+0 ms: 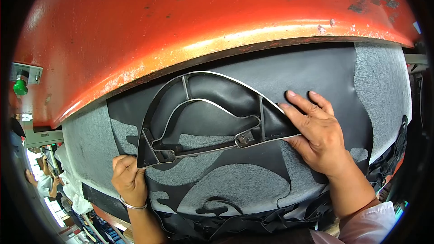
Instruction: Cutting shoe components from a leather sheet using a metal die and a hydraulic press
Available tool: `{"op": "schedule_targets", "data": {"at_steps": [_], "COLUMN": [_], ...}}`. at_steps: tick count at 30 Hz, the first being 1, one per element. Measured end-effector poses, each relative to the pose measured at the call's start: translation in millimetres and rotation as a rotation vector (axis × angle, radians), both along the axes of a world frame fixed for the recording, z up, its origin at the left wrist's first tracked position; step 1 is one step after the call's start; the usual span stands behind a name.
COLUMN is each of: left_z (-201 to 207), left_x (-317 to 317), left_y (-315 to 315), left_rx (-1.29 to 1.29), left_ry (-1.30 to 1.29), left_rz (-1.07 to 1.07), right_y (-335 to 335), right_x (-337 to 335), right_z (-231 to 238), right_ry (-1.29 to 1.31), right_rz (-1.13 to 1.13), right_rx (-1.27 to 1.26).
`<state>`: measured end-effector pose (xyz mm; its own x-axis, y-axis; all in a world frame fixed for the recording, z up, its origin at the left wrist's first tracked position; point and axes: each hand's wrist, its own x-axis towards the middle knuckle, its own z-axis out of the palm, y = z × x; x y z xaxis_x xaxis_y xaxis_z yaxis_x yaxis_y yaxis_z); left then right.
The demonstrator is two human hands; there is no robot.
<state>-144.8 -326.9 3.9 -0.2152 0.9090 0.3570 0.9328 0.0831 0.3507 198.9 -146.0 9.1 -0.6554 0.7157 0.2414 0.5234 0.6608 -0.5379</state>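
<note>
A curved steel cutting die (261, 119) with bright strip edges and cross braces rests on a sheet of black leather-like material (312, 70). My left hand (129, 180), with a bracelet at its wrist, is closed in a pinch on the die's lower left corner. At the pointed right end, my right hand (321, 138) grips the die between thumb and forefinger, its other fingers spread over the sheet. Below the die, cut-out shapes in the sheet bare the grey, scuffed cutting board (237, 187).
A large red machine head (217, 13) with a worn lower edge overhangs the far side. A green push button (20, 87) sits at the far left. Black offcuts (226, 226) pile along the near edge. Another person (44, 184) is at the lower left.
</note>
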Motion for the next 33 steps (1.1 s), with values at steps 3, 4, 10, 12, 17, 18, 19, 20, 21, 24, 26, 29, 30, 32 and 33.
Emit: {"op": "schedule_targets", "data": {"at_steps": [3, 4, 10, 12, 17, 18, 19, 20, 21, 24, 26, 29, 30, 32, 33], "left_z": [-1, -1, 14, 8, 6, 8, 8, 11, 9, 4, 10, 9, 22, 46, 72], "left_x": [6, 7, -5, -3, 0, 1, 2, 1, 1, 2, -5, -10, -2, -11, -10], "left_y": [2, 3, -9, -10, -29, -35, -39, -45, -49, -62, -65, -88, -89, -96, -96], "left_rx": [0.008, 0.009, 0.022, 0.060, 0.130, 0.148, 0.168, 0.174, 0.181, 0.157, 0.072, 0.033, -0.066, 0.062, 0.104], "left_ry": [-0.019, -0.016, 0.024, 0.005, -0.019, -0.048, -0.081, -0.080, -0.089, -0.120, -0.151, -0.268, -0.420, -0.371, -0.378], "left_rz": [0.015, 0.015, -0.011, -0.032, -0.055, -0.047, -0.046, -0.045, -0.051, -0.040, -0.030, -0.015, 0.012, -0.044, -0.070], "right_y": [5, 7, -6, -12, -32, -37, -40, -45, -49, -61, -69, -104, -106, -107, -104], "right_x": [4, 4, -5, 0, 9, 8, 10, 11, 13, 16, 17, 14, 23, 18, 15], "right_z": [-2, -3, 9, 11, -1, 0, 0, 2, 4, 4, 11, 30, 37, 76, 109], "right_ry": [0.011, 0.012, 0.002, -0.026, 0.030, 0.032, 0.030, 0.035, 0.038, 0.058, 0.019, 0.297, 0.428, 0.733, 0.887], "right_rz": [0.012, 0.013, 0.003, -0.020, 0.011, 0.013, 0.011, 0.015, 0.018, 0.028, -0.016, -0.121, -0.242, -0.419, -0.507], "right_rx": [0.000, 0.002, 0.026, 0.048, 0.099, 0.084, 0.070, 0.071, 0.095, 0.105, 0.107, -0.041, 0.067, 0.209, 0.256]}}
